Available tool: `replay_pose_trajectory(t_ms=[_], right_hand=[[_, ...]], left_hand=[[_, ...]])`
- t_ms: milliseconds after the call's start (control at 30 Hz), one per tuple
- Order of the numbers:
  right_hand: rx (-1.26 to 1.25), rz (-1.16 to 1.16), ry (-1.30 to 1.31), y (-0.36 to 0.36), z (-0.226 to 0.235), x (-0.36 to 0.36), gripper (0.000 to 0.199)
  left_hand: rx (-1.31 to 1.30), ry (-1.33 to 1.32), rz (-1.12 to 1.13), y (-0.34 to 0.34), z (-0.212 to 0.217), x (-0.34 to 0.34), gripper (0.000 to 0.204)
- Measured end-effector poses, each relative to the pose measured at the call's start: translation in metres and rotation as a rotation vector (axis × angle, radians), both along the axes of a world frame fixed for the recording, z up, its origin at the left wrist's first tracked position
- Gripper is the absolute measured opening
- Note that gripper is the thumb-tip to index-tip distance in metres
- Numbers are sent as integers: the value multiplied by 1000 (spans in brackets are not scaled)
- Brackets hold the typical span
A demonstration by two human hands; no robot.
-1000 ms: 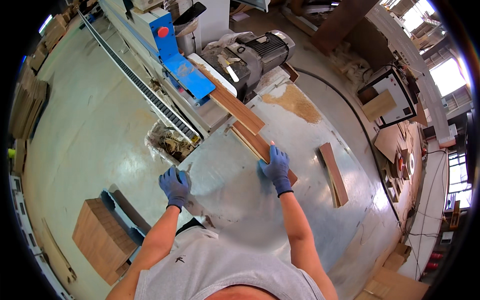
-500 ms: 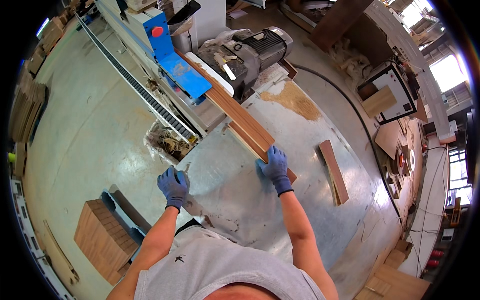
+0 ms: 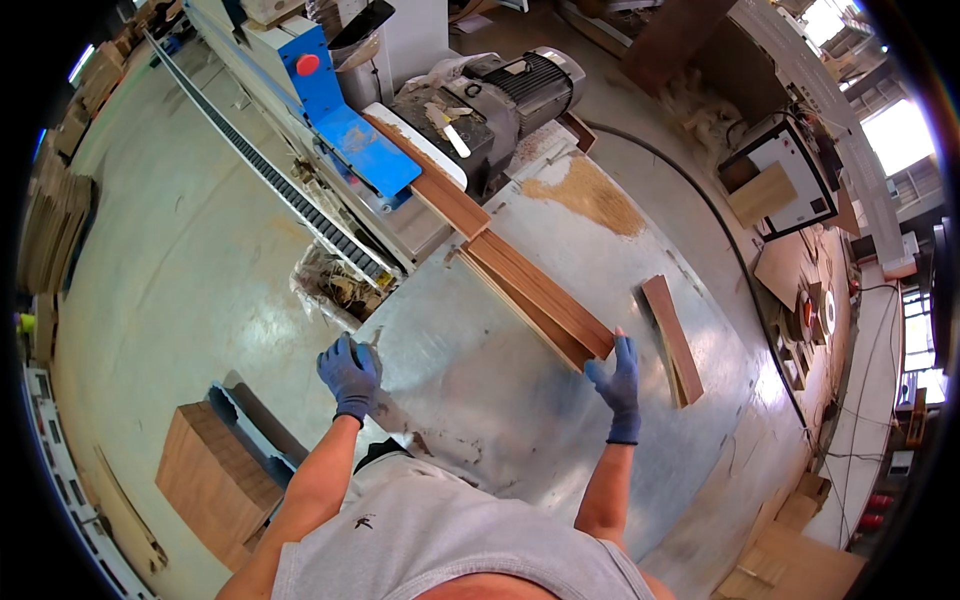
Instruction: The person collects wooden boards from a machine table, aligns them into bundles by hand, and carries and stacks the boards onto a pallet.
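Observation:
My right hand (image 3: 616, 388), in a blue work glove, is at the near end of a long brown wooden plank (image 3: 545, 287). Its thumb and fingers straddle the plank's end. Underneath lies another plank (image 3: 520, 312), slightly fanned out to the left. The upper plank's far end meets a plank (image 3: 450, 200) that runs under the machine's blue guard (image 3: 365, 150). My left hand (image 3: 350, 376), gloved as well, hovers by the left edge of the metal table (image 3: 470, 400) with loosely bent fingers and nothing visible in it.
Two short, crossed strips (image 3: 672, 340) lie on the table's right. A dusty motor (image 3: 530, 95) and a sawdust pile (image 3: 590, 195) are at the far side. A plank stack (image 3: 215, 480) stands at lower left, and a roller track (image 3: 270, 165) runs along the machine's left.
The plank under the guard has moved farther into the machine. My right hand has shifted right and nearer, from that plank's end to the end of the one behind it. My left hand barely moved.

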State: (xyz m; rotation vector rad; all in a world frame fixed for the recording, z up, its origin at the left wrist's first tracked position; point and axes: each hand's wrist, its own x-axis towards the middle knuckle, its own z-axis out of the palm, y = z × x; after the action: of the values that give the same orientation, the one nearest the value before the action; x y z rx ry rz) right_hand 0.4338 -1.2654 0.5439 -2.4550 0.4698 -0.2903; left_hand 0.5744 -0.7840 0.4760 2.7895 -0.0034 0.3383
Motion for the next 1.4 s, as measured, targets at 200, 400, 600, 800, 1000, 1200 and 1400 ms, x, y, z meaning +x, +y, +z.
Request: replay_pose_trajectory(t_ms=[200, 400, 600, 800, 1000, 1200, 1400], right_hand=[[-257, 135, -42, 9, 15, 78, 60], [-100, 118, 108, -8, -37, 108, 47], [-279, 186, 98, -18, -43, 131, 43], [-439, 302, 303, -25, -36, 158, 49], [-520, 233, 198, -14, -37, 162, 43], [-303, 195, 157, -38, -37, 149, 47], [-156, 232, -70, 4, 11, 112, 50]], left_hand=[[13, -12, 31, 2, -4, -3, 39], [-3, -24, 13, -2, -8, -2, 40], [13, -44, 18, 3, -7, -1, 39], [29, -47, 12, 3, -8, -1, 39], [16, -17, 14, 5, -8, -2, 40], [25, -25, -7, -2, -12, 1, 41], [42, -2, 34, 4, -5, -3, 41]])
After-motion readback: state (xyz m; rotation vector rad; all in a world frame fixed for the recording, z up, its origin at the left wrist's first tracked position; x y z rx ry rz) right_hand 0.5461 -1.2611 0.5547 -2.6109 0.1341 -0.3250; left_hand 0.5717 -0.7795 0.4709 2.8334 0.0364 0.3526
